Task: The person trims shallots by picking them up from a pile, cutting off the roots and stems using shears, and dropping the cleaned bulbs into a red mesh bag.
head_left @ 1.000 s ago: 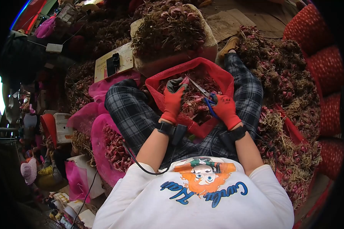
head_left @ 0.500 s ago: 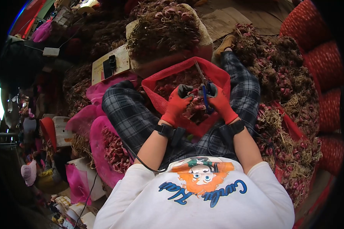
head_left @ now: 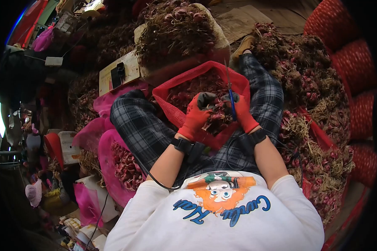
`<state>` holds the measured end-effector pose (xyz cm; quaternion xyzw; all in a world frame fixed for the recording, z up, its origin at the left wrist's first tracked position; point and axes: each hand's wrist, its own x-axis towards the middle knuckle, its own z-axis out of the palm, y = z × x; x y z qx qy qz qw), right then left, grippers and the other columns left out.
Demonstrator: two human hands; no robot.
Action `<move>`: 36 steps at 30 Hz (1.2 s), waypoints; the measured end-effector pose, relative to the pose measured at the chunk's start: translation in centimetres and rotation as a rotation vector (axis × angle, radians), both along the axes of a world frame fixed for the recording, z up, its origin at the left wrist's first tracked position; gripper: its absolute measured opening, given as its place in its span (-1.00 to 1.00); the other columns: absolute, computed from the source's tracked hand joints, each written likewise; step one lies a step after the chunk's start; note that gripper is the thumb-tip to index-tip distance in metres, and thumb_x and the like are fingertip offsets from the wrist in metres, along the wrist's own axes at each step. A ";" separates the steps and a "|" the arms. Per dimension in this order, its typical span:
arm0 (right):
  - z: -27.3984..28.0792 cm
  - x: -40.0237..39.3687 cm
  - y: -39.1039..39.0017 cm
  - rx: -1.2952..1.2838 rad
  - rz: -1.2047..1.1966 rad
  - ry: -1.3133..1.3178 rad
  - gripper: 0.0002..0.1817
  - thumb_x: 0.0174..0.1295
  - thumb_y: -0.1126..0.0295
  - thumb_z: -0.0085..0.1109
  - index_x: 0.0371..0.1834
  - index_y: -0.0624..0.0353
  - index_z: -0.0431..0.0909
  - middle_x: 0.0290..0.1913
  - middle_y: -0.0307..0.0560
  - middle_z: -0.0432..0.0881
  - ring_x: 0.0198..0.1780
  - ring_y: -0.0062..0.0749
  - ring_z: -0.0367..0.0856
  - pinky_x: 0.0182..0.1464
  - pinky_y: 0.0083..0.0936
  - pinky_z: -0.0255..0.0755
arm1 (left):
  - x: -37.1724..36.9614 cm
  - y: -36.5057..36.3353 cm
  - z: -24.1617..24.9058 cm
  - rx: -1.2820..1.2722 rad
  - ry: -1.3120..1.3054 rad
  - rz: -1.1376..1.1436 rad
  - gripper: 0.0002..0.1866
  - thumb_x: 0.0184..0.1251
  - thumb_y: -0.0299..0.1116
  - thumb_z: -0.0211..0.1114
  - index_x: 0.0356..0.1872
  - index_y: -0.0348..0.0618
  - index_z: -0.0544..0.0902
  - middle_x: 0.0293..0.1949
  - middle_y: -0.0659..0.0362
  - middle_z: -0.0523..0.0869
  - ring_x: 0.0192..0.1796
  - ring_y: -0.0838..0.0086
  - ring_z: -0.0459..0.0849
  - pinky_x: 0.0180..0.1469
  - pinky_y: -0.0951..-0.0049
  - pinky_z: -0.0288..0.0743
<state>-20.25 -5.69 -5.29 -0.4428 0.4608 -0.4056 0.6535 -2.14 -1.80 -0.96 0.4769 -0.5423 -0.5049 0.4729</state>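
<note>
My left hand, in a red glove with dark grey fingertips, is curled closed above a red mesh bag. A small dry bit shows at its fingertips, but what it holds is mostly hidden. In my right hand, gloved the same way, is a pair of scissors with blue handles. Their blades point away from me over the bag's right side. Loose red shallots fill the bag, which stands open between my legs.
Bunches of shallots with dry stalks lie in a heap on the right. More bunches sit on a pale block ahead. A phone rests on a board; a pink net bag with shallots stands left. Full red sacks line the far right.
The scissors have swung more upright, and their blades look closer together. My hands have drawn slightly apart; the shallot seen between them earlier is no longer clearly visible.
</note>
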 end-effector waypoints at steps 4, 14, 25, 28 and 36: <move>2.5 0.3 0.3 0.020 0.049 -0.190 -0.81 0.11 0.45 0.24 -0.19 0.20 0.58 -0.33 -0.27 0.61 -0.35 -0.59 0.57 -0.27 -0.61 0.46 | 0.0 0.1 -0.3 -0.085 -0.088 0.054 -0.66 0.03 -0.70 0.20 -0.10 -0.26 0.55 -0.16 0.18 0.62 -0.03 0.50 0.60 0.08 0.48 0.44; 2.0 -0.8 0.5 0.056 0.199 -0.273 -0.80 0.11 0.46 0.22 -0.19 0.26 0.58 -0.26 -0.14 0.62 -0.34 -0.55 0.60 -0.29 -0.63 0.48 | 0.2 0.2 1.3 0.416 0.479 -0.135 -0.70 0.35 -0.41 0.15 0.07 -0.22 0.47 -0.21 0.21 0.60 -0.16 0.57 0.59 -0.07 0.56 0.53; 3.7 1.4 1.1 -0.182 0.046 -0.043 -0.76 0.16 0.50 0.19 -0.10 0.28 0.52 -0.21 -0.17 0.64 -0.21 -0.59 0.58 -0.11 -0.62 0.45 | 0.5 0.5 0.0 0.737 0.957 -0.190 -0.70 0.41 -0.15 0.12 -0.02 -0.13 0.46 -0.31 0.29 0.54 -0.38 0.64 0.53 -0.33 0.67 0.50; 2.6 1.1 0.8 -0.262 0.111 0.038 -0.76 0.16 0.47 0.22 -0.12 0.27 0.52 -0.22 -0.18 0.64 -0.21 -0.59 0.57 -0.10 -0.60 0.45 | 1.3 1.4 -1.7 0.024 -0.169 -0.286 -0.58 0.42 -0.11 0.09 0.10 -0.22 0.42 -0.36 0.30 0.54 -0.38 0.62 0.52 -0.28 0.59 0.53; 3.3 0.1 1.1 -0.258 0.142 0.423 -0.68 0.09 0.25 0.30 -0.18 0.22 0.53 -0.22 -0.06 0.65 -0.18 -0.31 0.61 -0.13 -0.41 0.45 | 2.5 -1.0 0.1 0.682 0.983 0.032 -0.63 0.36 -0.09 0.18 0.00 -0.14 0.50 -0.33 0.27 0.55 -0.36 0.61 0.52 -0.31 0.62 0.49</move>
